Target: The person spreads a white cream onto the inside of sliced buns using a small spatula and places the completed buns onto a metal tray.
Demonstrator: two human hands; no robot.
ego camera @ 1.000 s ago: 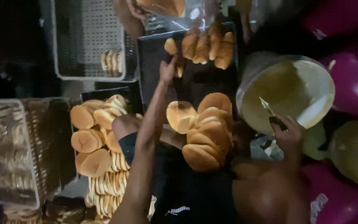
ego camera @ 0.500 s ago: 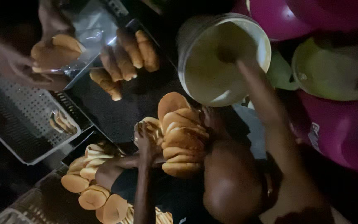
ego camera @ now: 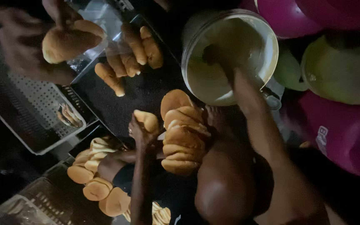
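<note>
One small bun (ego camera: 147, 120) sits in the left hand (ego camera: 140, 132). The fingers are curled around it from below, so the hand is closed on the bun. It looks soft and very light, like fresh bread. It would squash if pinched hard, so a loose hold around its round sides seems best.

Just to the right of that hand is a stack of buns (ego camera: 183, 132), leaning like fallen coins. They look just as soft and could slide off each other if bumped.

The right hand (ego camera: 216, 56) reaches up into a big white bucket (ego camera: 258, 36) with pale cream inside. The hand is dark and blurred there, so I cannot tell if it is open or closed, or if it holds anything.

Up and to the left of the left hand, long rolls (ego camera: 132, 52) lie on a dark tray (ego camera: 146, 93). Another person's hands (ego camera: 26, 50) hold a round bun (ego camera: 69, 39) there, over a clear bag. A metal tray with holes (ego camera: 30, 112) is farther left. More buns (ego camera: 94, 179) are piled below the left hand. Pink tubs (ego camera: 338, 129) sit past the bucket.
</note>
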